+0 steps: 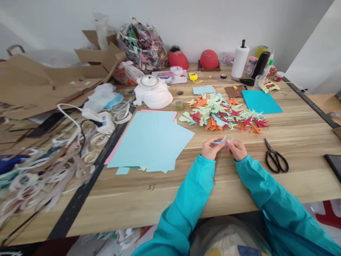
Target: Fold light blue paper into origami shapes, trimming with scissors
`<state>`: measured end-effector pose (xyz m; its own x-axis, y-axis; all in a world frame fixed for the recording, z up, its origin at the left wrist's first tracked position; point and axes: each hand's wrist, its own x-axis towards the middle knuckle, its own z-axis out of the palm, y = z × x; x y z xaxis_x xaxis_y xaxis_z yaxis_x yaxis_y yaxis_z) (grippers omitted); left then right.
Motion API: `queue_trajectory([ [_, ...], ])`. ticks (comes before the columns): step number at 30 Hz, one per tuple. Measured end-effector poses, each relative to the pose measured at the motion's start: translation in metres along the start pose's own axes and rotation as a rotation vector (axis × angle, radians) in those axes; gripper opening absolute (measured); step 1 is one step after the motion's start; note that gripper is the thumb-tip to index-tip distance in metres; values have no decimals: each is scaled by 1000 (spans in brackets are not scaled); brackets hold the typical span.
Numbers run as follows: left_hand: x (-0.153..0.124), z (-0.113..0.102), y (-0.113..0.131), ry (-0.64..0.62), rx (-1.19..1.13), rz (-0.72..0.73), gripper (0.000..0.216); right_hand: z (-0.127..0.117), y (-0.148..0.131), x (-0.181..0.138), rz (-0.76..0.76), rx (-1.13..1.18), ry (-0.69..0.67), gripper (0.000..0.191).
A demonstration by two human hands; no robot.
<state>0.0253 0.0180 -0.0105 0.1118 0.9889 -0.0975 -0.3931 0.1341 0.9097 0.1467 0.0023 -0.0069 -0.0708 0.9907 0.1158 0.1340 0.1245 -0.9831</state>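
My left hand and my right hand meet over the wooden table, both pinched on a small folded light-blue paper piece. Its pointed tips stick out above my fingers. Both arms wear teal sleeves. Just beyond the hands lies a pile of folded paper cranes in green, red, orange and blue. A stack of light-blue paper sheets lies to the left of my left hand, with a pink sheet beneath.
Black scissors lie right of my right hand. A teal sheet sits behind the pile. A paper towel roll, bottles, red domes and a white bowl line the back. Cardboard and tape rolls crowd the left.
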Motion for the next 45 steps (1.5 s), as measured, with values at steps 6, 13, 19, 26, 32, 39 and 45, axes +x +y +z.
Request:
queue_trajectory([
  [6, 1, -3, 3, 38, -50, 3, 39, -3, 2, 3, -83, 65, 40, 29],
  [13, 2, -5, 9, 86, -34, 37, 38, -7, 1, 7, -213, 79, 220, 28],
  [19, 4, -6, 8, 82, 13, 54, 38, -6, -3, 4, -217, 12, 247, 24],
  [26, 4, -6, 7, 105, 63, 90, 39, -6, 0, 6, -237, 30, 290, 16],
  [32, 1, -5, 8, 99, 125, 144, 32, -9, 1, 9, -244, 35, 229, 9],
  [39, 8, -11, 4, 162, 69, 104, 35, -6, 5, 7, -244, -67, 218, 8],
  [45, 9, -11, 3, 158, 66, 106, 34, -7, 3, 8, -216, -31, 200, 11],
])
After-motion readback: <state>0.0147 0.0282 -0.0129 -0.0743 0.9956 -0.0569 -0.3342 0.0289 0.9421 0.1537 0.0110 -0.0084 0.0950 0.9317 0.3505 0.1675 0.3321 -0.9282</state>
